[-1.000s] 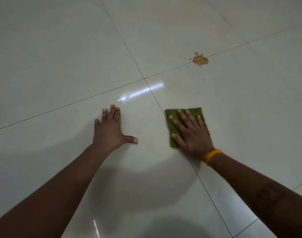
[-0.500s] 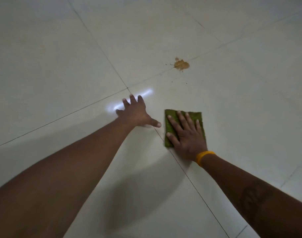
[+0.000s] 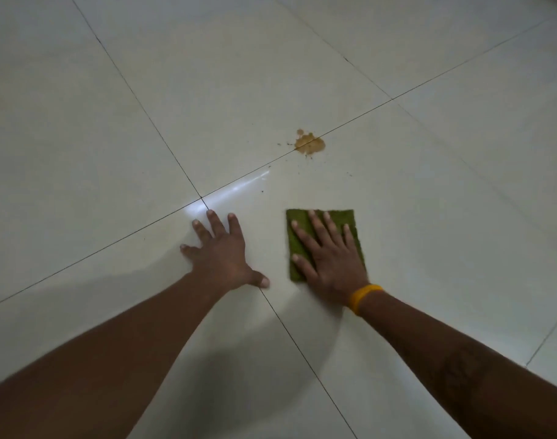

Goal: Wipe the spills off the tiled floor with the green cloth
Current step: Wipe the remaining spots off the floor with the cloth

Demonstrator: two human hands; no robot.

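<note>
Two flat hands on the tiled floor point(image 3: 112, 128), one on the cloth.

The right hand point(image 3: 329, 258) presses spread fingers on the green cloth point(image 3: 297, 245); the left hand point(image 3: 221, 253) lies empty, fingers wide, beside it. The brown spill point(image 3: 309, 143) is farther ahead, apart from the cloth.

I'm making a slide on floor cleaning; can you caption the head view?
Right hand flat on green cloth, left hand braced on tiled floor, brown spill ahead.
</note>
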